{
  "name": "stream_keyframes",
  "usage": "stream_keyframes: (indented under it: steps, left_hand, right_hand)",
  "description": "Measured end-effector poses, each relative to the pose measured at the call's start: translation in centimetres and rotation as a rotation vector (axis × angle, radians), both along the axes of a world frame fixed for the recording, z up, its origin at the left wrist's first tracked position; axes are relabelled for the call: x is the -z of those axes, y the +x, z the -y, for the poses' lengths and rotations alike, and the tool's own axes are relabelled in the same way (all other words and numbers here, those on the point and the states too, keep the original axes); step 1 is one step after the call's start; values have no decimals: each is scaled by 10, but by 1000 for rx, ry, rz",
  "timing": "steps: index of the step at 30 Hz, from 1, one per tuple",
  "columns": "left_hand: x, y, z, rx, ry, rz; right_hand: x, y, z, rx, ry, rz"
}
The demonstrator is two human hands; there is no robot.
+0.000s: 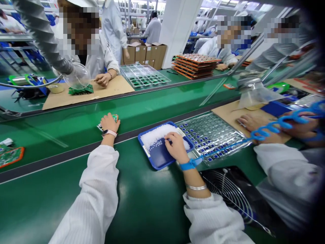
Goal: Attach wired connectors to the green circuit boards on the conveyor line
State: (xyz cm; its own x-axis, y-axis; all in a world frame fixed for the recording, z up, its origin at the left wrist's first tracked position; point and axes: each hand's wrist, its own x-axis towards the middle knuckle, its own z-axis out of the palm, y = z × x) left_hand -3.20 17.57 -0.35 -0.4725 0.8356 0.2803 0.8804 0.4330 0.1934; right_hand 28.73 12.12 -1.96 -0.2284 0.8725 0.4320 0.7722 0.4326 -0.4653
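My left hand (110,124) reaches across to the green conveyor belt, its fingers wrapped over a small green circuit board (116,118) with an orange edge. Most of that board is hidden under the hand. Over a shallow blue tray (159,164) my right hand (176,145) holds thumb and fingertips pinched together. Whatever is between them is too small to make out. Many tiny white pieces (158,133) are heaped along the tray's far side, with a few scattered toward its bare blue middle. A blue wrist strap with a coiled cord circles my right wrist.
A clear tray of small dark-blue parts (213,139) lies right of the blue tray. A black fan (228,189) sits beside my right forearm. Another board (11,156) rests on the belt at left. Co-workers' hands (103,79) are across and at right; hoses hang overhead.
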Motion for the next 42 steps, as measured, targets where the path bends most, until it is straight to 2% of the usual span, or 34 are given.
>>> stream_keyframes:
  steps: [4, 8, 12, 14, 16, 19, 24, 28, 32, 35, 37, 40, 42]
  left_hand:
    - [1, -13, 1, 27, 74, 99]
    - [0, -12, 10, 144, 215, 220]
    - [-1, 8, 34, 375, 321, 268]
    - [0, 18, 51, 489, 320, 268]
    - [1, 25, 70, 547, 319, 255]
    - [2, 28, 100, 565, 318, 249]
    - [1, 25, 148, 659, 230, 282]
    - [0, 25, 181, 656, 186, 319]
    - [1, 24, 208, 696, 108, 352]
    - [3, 24, 226, 723, 37, 358]
    - [4, 24, 234, 685, 31, 335]
    - [5, 24, 239, 601, 45, 274]
    - [6, 23, 238, 599, 33, 263]
  right_hand:
    - [-4, 6, -1, 52, -3, 12]
    - [-7, 10, 1, 105, -37, 98]
    - [-7, 10, 2, 134, -80, 164]
    - [-7, 9, 3, 105, -97, 173]
    - [-6, 7, 3, 48, -102, 161]
    - [-6, 6, 2, 0, -99, 122]
    - [-3, 8, -1, 103, -80, 113]
    - [-1, 7, -1, 129, -116, 142]
    - [-1, 5, -1, 58, -98, 159]
    - [0, 6, -1, -10, -75, 151]
    - [1, 6, -2, 16, -66, 130]
    - [3, 7, -3, 50, -78, 130]
    - [4, 7, -3, 28, -82, 135]
